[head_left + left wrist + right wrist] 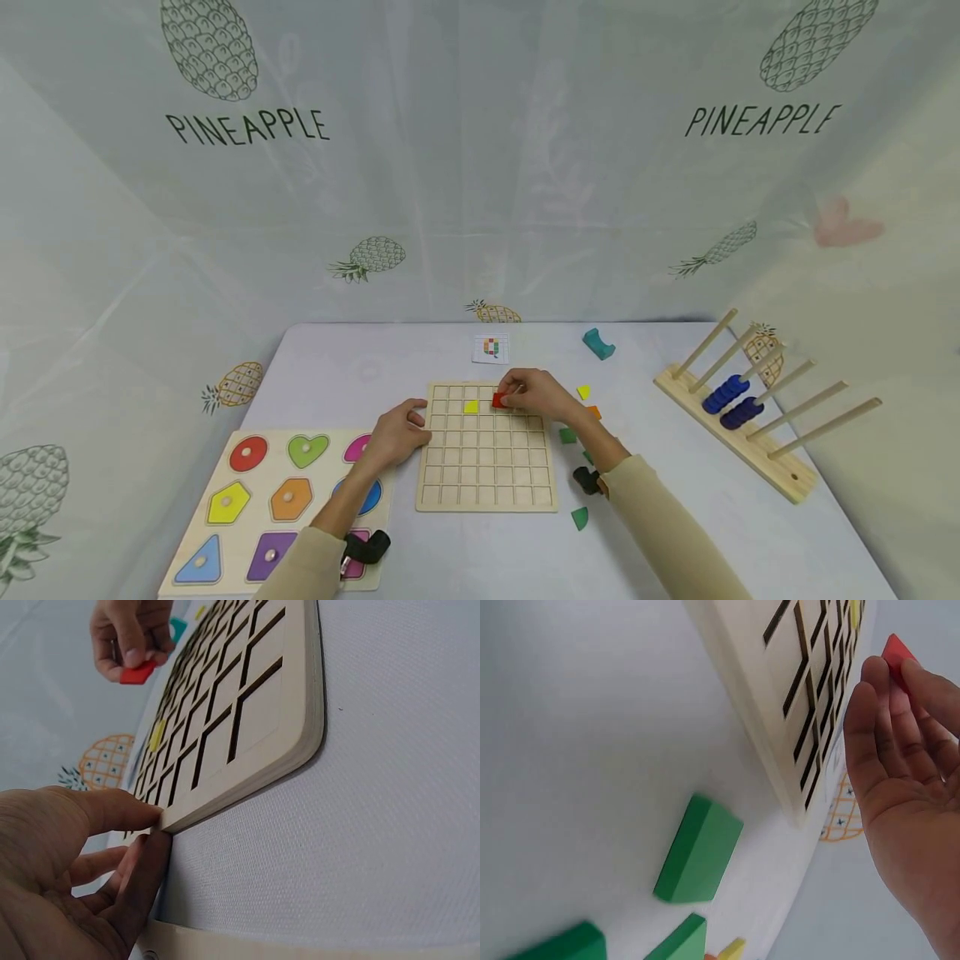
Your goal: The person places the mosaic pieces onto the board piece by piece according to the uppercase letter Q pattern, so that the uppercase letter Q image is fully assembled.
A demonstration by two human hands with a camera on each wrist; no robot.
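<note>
Two relaxed fingertips of the left hand (396, 435) touched the gridded board (486, 457) at its left edge, apparently steadying it; the right hand (538, 393) pinched a red block (498, 401) over the upper squares, leaving one corner clear. A white table (637, 533) lay beneath, a pineapple-print sheet (495, 167) behind.

Red piece (498, 401) above the far side of a flat wooden grid board (487, 457)
</note>
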